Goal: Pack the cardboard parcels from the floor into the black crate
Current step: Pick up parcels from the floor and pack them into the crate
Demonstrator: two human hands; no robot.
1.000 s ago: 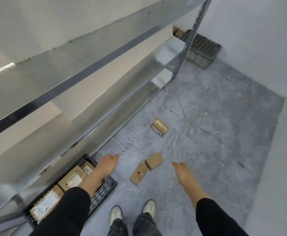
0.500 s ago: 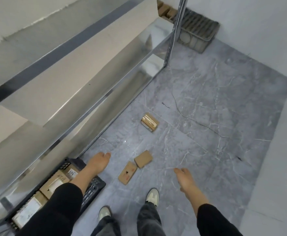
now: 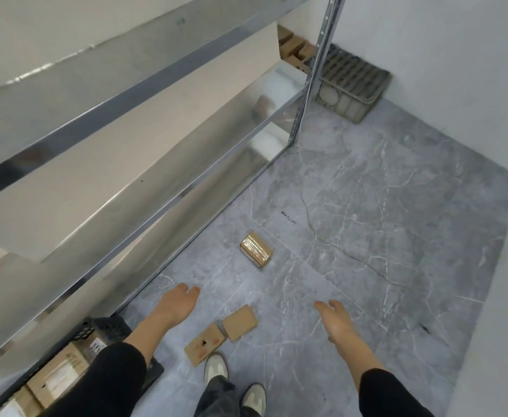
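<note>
Black long sleeves (image 3: 111,377) pushed above bare forearms, dark grey trousers (image 3: 216,395), white-and-grey sneakers (image 3: 215,366)

The grey marbled floor (image 3: 397,236) carries a metal shelf rack (image 3: 299,115) along one side. A taped parcel (image 3: 256,253) lies just off the rack's middle. Off its near end, a square parcel (image 3: 240,322) touches a longer parcel (image 3: 205,347). A black crate (image 3: 108,328) sits partly under that end. Past the rack's far post stands a grey crate (image 3: 352,85), and a thin cable (image 3: 315,233) trails from that post.
</note>
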